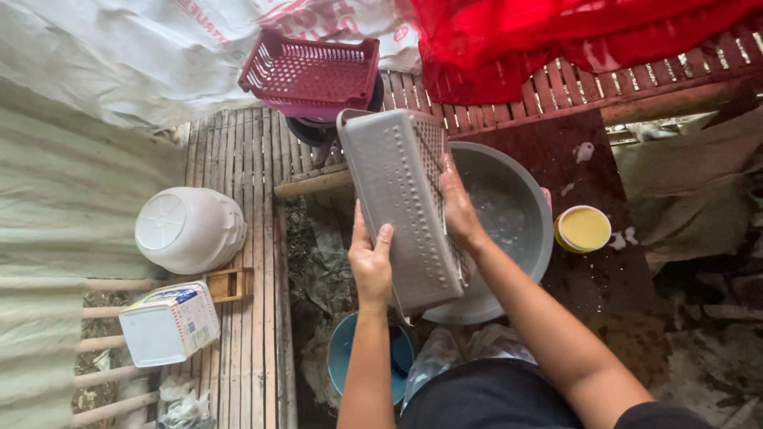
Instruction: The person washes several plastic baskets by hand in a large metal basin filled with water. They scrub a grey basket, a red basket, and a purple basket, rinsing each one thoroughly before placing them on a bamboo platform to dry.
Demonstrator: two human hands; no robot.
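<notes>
Both hands hold a grey perforated plastic basket [401, 206], turned bottom-up and tilted over a grey basin [520, 214] of soapy water. The left hand [371, 266] is closed on the basket's near edge, thumb and fingers pressed against its underside; the right hand [459, 208] grips the far side, fingers curled into the mesh wall. A maroon basket [310, 73] sits beyond on the bamboo slat floor [238, 159], an upturned white bucket [189, 229] to the left, a yellow tub [582, 229] to the right.

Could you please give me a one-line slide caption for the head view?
Both hands, left and right, hold a grey basket over a grey basin of water, beside a red basket.
</notes>
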